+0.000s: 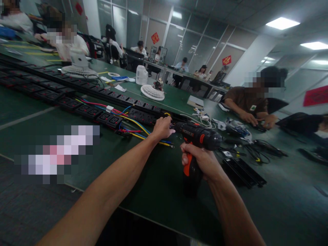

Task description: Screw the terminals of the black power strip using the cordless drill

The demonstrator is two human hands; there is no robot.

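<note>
Right hand: right hand [197, 157], fingers wrapped round the upper grip of a pistol-shaped black-and-orange plastic power drill [197, 135], held above the bench
Left hand: left hand [162, 128], at 10 o'clock from the right hand, fingers bent inward; what they close on, if anything, is hidden
Drill axis: the barrel runs from its rear at about 4 o'clock to its nose at about 10 o'clock, the grip hanging towards 6 o'clock
Nose and left hand: just beside one another; whether they touch cannot be told
Socket strip: long black strip with rows of sockets [138, 115], at 10 o'clock from the left hand, its long axis nearly in line with the barrel; the left hand is the nearer, at its near end
Wires: loose yellow, blue and red insulated wires [140, 126], at 9 o'clock from the left hand
Bench: broad green-topped bench [153, 174], beneath strip and wires
Trays: two narrow black open trays [244, 172], at 4 o'clock from the right hand
Co-worker: seated person in a brown top [246, 99], at 1 o'clock from the right hand
</note>
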